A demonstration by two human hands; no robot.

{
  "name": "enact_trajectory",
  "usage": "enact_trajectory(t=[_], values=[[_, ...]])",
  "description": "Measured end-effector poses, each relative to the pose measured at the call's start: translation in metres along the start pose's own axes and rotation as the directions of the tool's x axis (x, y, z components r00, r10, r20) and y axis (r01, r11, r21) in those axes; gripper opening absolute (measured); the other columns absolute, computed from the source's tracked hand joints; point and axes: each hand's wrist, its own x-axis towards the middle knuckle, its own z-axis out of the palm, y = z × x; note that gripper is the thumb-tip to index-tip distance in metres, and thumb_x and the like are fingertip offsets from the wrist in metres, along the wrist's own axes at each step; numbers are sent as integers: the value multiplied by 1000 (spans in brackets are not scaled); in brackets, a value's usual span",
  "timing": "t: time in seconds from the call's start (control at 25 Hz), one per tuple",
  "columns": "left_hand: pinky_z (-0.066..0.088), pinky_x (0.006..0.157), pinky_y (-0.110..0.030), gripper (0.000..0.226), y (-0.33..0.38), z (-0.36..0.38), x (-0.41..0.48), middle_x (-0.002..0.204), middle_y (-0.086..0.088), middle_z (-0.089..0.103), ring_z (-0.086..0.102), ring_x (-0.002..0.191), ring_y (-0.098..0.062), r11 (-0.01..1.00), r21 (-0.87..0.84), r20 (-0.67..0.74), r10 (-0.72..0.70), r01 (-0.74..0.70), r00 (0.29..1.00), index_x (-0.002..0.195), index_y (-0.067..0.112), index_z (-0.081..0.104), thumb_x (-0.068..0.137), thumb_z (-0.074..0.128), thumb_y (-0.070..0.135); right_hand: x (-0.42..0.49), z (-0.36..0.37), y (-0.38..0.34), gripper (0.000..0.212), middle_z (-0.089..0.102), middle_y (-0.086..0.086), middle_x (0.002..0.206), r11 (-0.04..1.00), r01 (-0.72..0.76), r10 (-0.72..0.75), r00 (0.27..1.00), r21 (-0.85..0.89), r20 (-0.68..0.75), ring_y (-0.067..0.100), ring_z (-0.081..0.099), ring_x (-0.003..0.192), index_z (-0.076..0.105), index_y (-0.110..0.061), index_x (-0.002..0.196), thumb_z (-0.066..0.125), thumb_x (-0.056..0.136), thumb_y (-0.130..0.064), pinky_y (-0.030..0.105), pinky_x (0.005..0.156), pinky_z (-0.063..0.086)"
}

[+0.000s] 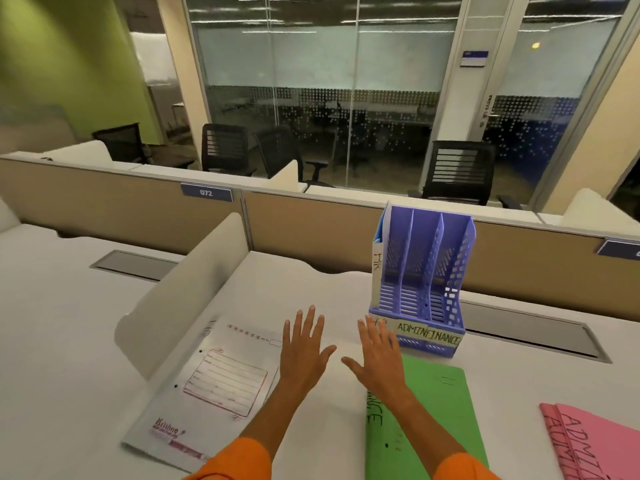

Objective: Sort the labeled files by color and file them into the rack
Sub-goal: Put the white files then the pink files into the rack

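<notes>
Reaching for the next file looks like the step in hand. In the head view, both hands are flat and spread, palms down, low over the desk (311, 278) and holding nothing. The left hand (304, 344) is beside the white file (214, 382). The right hand (377, 355) is at the top left corner of the green file (426, 410), with its wrist over that corner. The green file is marked FINANCE and lies just in front of the purple rack (422, 271), so it is probably the easiest one to take.

To do it well, I would pinch the green file along its near edge with the right hand and stand it up. I would then lower it into the slot above the FINANCE label at the rack's right end. The left hand could brace the rack, which looks like light plastic and may slide.

Counted:
- one rack, with three labels on its front lip (the leftmost is partly hidden, then ADMIN and FINANCE)
- one pale file (379, 258) already upright at the rack's left end
- three files flat on the desk: white, green, and a pink file (588, 441) marked ADMIN, which is cut off by the frame edge
- two hands
</notes>
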Motion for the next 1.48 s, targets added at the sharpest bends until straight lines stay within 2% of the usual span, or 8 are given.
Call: enact_trajectory(t=[0.12, 0.24, 0.44, 0.84, 1.04, 1.24, 1.32, 1.48], values=[[-18, 116, -47, 87, -53, 3, -17, 163, 1, -18, -34, 143, -23, 996, -31, -7, -82, 82, 997, 154, 35, 8, 78, -9, 74, 3, 13, -45, 90, -11, 5, 164, 997, 66, -66, 998, 36, 6, 30, -11, 151, -2, -21, 156, 28, 89, -72, 46, 122, -5], [-20, 118, -48, 79, -106, 8, -37, 142, 13, -53, -52, 130, -11, 984, -37, 87, -170, 174, 982, 144, 37, -34, 77, -11, 72, 5, 32, -90, 90, -12, 5, 164, 989, 123, -127, 991, 80, 42, 29, -13, 151, -3, -21, 156, 34, 91, -70, 44, 122, -6], [-9, 122, -43, 72, -178, 11, -67, 165, -1, -12, -10, 153, -23, 953, -34, 174, -291, 301, 941, 157, 25, 1, 99, 21, 61, 6, 59, -160, 90, -17, 4, 163, 974, 208, -217, 971, 92, 103, 28, -17, 150, -6, -22, 155, 31, 90, -72, 43, 119, -14], [19, 122, -39, 66, -273, 35, -98, 164, -10, 12, 15, 151, -26, 795, -299, 304, -445, 528, 842, 155, 11, 20, 101, 44, 41, -20, 109, -210, 78, 12, 2, 165, 945, 264, -316, 891, 195, 326, 25, 10, 152, 19, -21, 154, 51, 92, -56, 39, 123, 15], [45, 103, -40, 48, -291, 40, -94, 131, -21, 54, 52, 124, -34, 578, -508, 307, -571, 639, 761, 135, -2, 47, 97, 59, 25, -24, 121, -208, 78, 9, 2, 165, 946, 224, -306, 853, 234, 422, 25, 9, 152, 20, -23, 154, 53, 91, -53, 40, 120, 24], [49, 97, -37, 56, -314, 34, -75, 125, -18, 62, 60, 113, -32, 259, -633, 418, -679, 729, 604, 130, 1, 54, 87, 72, 31, -20, 122, -203, 80, 6, -4, 166, 947, 196, -297, 838, 255, 458, 19, 7, 152, 19, -28, 154, 60, 89, -50, 38, 118, 27], [51, 89, -34, 59, -318, 34, -70, 125, -15, 62, 62, 105, -28, 204, -672, 472, -623, 712, 624, 130, 5, 55, 84, 75, 36, -22, 125, -199, 80, 4, -6, 166, 944, 180, -293, 838, 275, 459, 16, 5, 152, 18, -29, 154, 60, 89, -49, 37, 119, 26], [51, 77, -31, 61, -318, 30, -64, 118, -9, 60, 64, 98, -26, 262, -685, 510, -493, 680, 704, 125, 10, 52, 78, 81, 35, -24, 128, -198, 79, 2, -7, 166, 943, 166, -290, 836, 290, 466, 15, 3, 152, 17, -30, 154, 61, 89, -45, 37, 119, 26]])
